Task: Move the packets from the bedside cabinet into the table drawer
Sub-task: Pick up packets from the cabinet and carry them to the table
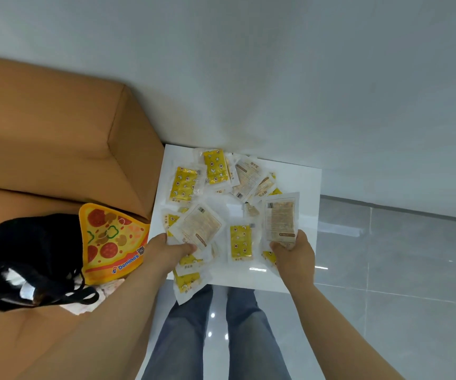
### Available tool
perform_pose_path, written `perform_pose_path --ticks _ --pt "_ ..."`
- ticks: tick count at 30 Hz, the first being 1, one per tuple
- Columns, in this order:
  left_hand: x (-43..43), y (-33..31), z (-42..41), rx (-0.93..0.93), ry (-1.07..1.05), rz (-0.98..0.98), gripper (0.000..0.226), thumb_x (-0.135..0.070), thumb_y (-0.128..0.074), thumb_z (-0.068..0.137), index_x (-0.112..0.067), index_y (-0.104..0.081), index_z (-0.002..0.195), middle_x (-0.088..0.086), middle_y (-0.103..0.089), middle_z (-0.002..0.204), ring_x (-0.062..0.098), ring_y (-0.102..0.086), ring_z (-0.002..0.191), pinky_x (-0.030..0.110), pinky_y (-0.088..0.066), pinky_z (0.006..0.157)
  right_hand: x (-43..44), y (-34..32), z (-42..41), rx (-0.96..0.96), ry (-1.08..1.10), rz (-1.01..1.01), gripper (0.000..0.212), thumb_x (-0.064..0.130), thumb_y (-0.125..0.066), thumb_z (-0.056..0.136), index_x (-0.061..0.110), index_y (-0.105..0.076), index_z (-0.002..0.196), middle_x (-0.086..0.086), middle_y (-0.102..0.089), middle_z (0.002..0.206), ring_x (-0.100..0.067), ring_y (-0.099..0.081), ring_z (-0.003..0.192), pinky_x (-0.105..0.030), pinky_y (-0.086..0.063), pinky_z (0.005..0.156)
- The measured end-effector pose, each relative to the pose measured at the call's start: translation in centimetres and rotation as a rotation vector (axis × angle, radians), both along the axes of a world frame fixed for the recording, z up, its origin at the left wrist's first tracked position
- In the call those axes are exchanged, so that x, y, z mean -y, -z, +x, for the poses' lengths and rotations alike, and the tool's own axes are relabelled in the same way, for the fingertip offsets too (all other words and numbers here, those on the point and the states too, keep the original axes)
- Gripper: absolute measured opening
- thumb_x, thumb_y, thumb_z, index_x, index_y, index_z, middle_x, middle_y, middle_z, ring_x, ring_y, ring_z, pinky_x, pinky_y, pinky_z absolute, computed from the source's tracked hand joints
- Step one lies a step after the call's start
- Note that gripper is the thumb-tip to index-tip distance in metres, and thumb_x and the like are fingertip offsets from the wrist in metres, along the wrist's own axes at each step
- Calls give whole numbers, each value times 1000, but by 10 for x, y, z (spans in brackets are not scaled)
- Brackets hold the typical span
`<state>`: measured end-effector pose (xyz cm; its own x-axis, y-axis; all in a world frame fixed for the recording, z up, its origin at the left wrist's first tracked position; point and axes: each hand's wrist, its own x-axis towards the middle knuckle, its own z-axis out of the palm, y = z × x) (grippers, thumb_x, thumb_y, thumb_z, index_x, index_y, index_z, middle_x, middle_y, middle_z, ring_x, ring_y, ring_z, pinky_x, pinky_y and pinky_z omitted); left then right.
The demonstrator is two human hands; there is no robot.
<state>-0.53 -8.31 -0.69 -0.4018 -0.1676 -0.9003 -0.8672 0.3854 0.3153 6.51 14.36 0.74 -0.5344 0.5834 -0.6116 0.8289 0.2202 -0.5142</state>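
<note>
Packets [185,185] litter the bedside cabinet [307,187]; we note left hand [170,250] and right hand [294,253] each pinching some, one yellow packet [240,244] lying lengthwise near-to-far between them.

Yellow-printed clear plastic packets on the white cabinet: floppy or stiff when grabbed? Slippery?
Probably light and semi-stiff: the beige-labelled packet pinched by its edge in the right hand shows no droop. Likely slippery: glossy film on a shiny white cabinet top. The left hand grips several; they may slide apart.
</note>
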Motion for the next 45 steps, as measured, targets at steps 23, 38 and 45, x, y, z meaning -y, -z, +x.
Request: perform_pose_path --ticks 23,38,45 --pt "30 -199 42 -355 -212 53 28 -10 -80 72 -17 -65 95 4 -70 97 25 -68 89 40 -57 79 20 -198 -5 -209 -637 113 31 13 -58 86 18 -51 116 9 -61 93 -11 -54 74 -13 -35 51" --pt "81 -228 200 -327 -833 -41 39 -14 -84 62 -19 -66 96 5 -73 98 27 -71 87 47 -58 77 94 -232 0 -268 -1386 152 20 15 -57 81 17 -50 100 -3 -61 82 -25 -58 75 -40 -51 62" --pt "112 -236 284 -329 -1077 -146 33 -11 -81 70 -19 -64 96 3 -71 98 21 -70 83 34 -58 68 173 -235 34 -268 -1744 107 28 11 -55 83 17 -52 110 -5 -65 100 -26 -59 89 -28 -38 52"
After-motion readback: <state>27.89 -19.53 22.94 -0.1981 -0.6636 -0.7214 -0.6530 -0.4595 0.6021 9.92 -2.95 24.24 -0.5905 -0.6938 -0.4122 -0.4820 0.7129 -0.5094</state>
